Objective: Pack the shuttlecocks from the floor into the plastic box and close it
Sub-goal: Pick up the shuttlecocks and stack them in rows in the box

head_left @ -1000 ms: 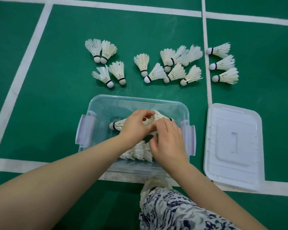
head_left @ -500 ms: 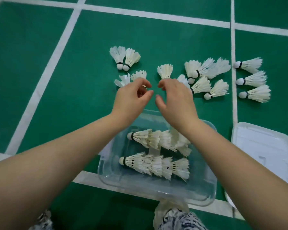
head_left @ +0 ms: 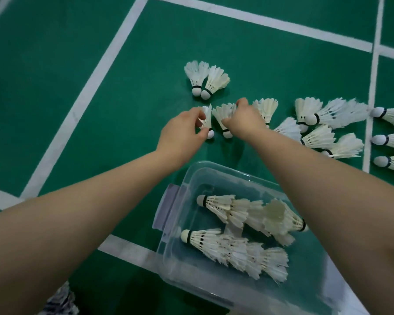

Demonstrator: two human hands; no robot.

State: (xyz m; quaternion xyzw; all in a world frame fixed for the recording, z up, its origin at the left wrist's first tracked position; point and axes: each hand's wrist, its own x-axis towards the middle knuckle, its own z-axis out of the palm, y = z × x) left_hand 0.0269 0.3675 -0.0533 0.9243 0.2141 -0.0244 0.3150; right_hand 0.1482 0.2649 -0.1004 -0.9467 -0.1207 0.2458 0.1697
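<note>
**Mia:** Where are the hands?

**Ben:** Both reach out over the green floor (head_left: 100,144), past the plastic box (head_left: 225,172).

**Mia:** What does the left hand (head_left: 182,133) do?

**Ben:** Its thumb and fingers curl round the feathers of the left shuttlecock (head_left: 207,118). The round white tip pokes out right by the thumb.

**Mia:** And the right hand (head_left: 245,120)?

**Ben:** Its fingers pinch the feathers of the right shuttlecock (head_left: 222,115), just beside the other one. Its tip points at the box.

**Mia:** What is in the box?

**Ben:** The packed shuttlecocks (head_left: 228,212) lie on their sides in two rows. The loose shuttlecocks (head_left: 316,137) lie on the floor to the right.
</note>
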